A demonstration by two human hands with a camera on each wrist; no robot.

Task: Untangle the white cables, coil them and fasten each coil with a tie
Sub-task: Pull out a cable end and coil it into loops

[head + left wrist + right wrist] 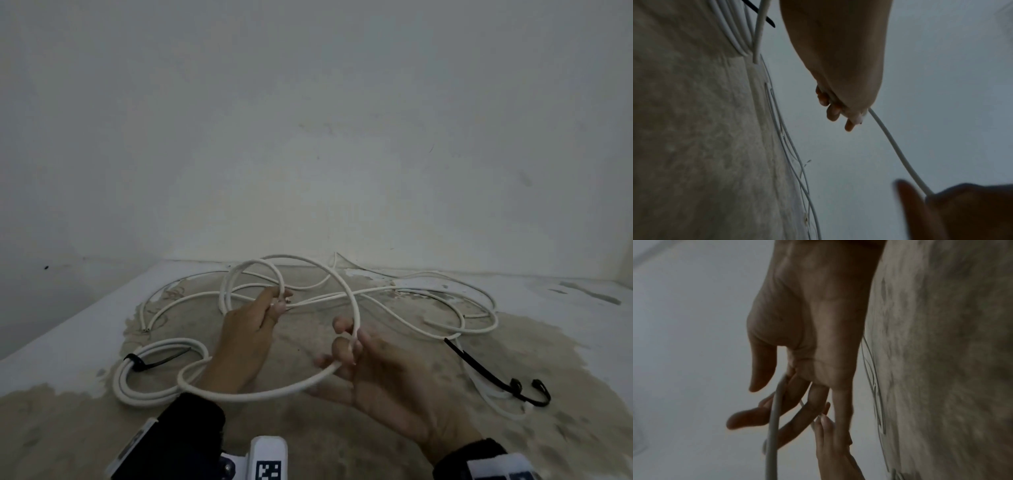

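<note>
Worn surface (342, 442) beneath, left hand (251, 330) fingers (274, 308) pinch a small loop of white cable (355, 308), spread right hand (387, 380) fingers (342, 350) hooking its bigger loop.

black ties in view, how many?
2, maybe 3. One tie is fastened round the finished coil at near left. One loose tie lies on the surface at right. The curled black piece by its near end may be a third; cannot tell.
</note>
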